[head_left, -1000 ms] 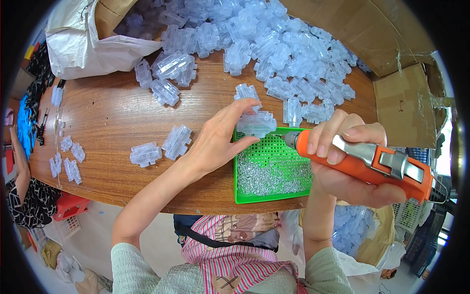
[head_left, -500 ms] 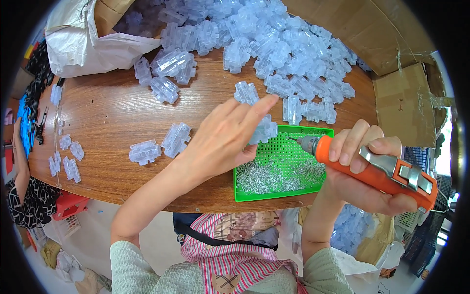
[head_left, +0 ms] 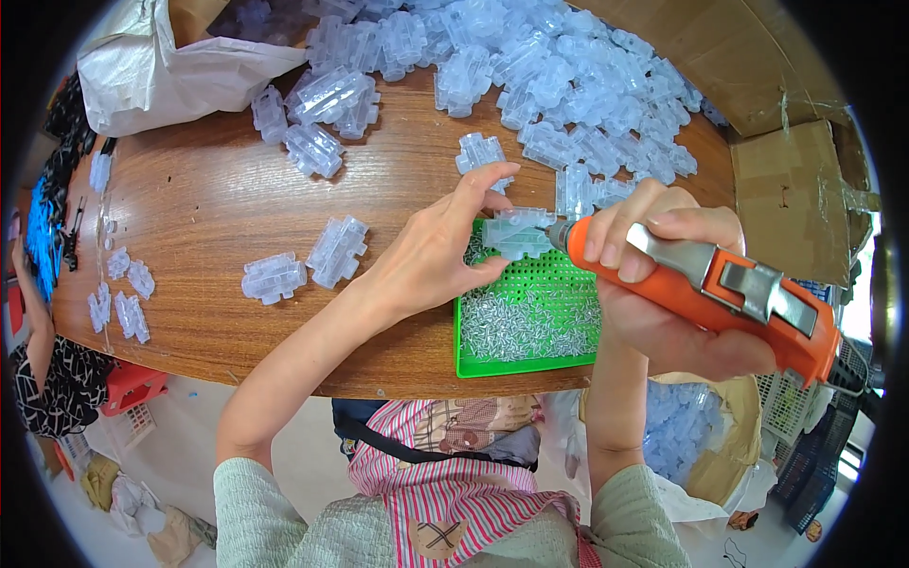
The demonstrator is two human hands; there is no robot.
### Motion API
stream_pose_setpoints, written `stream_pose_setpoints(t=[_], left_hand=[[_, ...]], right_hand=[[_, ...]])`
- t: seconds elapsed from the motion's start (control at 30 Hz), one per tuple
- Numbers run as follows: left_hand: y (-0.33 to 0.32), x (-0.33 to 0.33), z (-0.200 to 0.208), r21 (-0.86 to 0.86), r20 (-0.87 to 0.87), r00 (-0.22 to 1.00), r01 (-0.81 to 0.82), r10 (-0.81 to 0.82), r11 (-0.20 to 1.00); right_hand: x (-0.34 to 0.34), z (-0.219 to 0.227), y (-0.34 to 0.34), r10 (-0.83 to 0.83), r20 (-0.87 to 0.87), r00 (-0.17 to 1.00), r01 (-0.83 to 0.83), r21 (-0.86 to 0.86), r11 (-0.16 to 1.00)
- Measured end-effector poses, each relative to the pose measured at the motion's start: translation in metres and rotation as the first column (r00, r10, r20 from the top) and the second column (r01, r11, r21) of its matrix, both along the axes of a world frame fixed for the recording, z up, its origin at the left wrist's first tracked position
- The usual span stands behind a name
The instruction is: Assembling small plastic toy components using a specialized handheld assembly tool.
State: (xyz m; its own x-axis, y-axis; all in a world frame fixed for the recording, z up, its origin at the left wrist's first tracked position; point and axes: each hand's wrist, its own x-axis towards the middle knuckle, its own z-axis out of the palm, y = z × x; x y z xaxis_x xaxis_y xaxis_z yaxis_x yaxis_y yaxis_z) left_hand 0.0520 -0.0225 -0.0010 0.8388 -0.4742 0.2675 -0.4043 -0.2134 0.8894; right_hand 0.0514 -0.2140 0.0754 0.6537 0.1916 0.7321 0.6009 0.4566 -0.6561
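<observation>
My right hand (head_left: 653, 246) is wrapped round an orange electric screwdriver (head_left: 696, 298) with a metal lever along its side. Its tip meets the right side of a clear plastic casing (head_left: 517, 237), which is above the far part of a green perforated tray (head_left: 530, 365). My left hand (head_left: 431, 248) grips that casing by its left end, thumb at the near edge and fingers at the far edge. Many small silvery screws (head_left: 530, 327) lie in the near part of the tray. Another clear casing (head_left: 479, 151) rests just beyond my left fingers.
A big heap of clear casings (head_left: 559, 80) covers the far side of the wooden table (head_left: 208, 213). Loose casings (head_left: 275, 277) and small clear pieces (head_left: 131, 315) lie at left. A white sack (head_left: 170, 80) stands far left, cardboard (head_left: 791, 204) at right. Another person's arm (head_left: 36, 303) shows at the left edge.
The screwdriver has moved left and its tip has come up against the casing. My left hand has shifted its hold, and the casing now lies more level over the tray.
</observation>
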Motion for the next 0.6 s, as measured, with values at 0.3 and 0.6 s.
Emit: stream_pose_setpoints(t=[0.3, 0.6], left_hand=[[0.001, 0.000, 0.000, -0.004, 0.018, 1.000, 0.010, -0.010, 1.000], [0.003, -0.001, 0.001, -0.020, 0.039, 0.999, 0.023, -0.022, 1.000]], right_hand=[[0.001, -0.001, 0.008, 0.028, -0.145, 0.989, -0.038, -0.066, 0.997], [-0.008, 0.007, 0.022, -0.044, -0.252, 0.967, 0.023, -0.085, 0.996]])
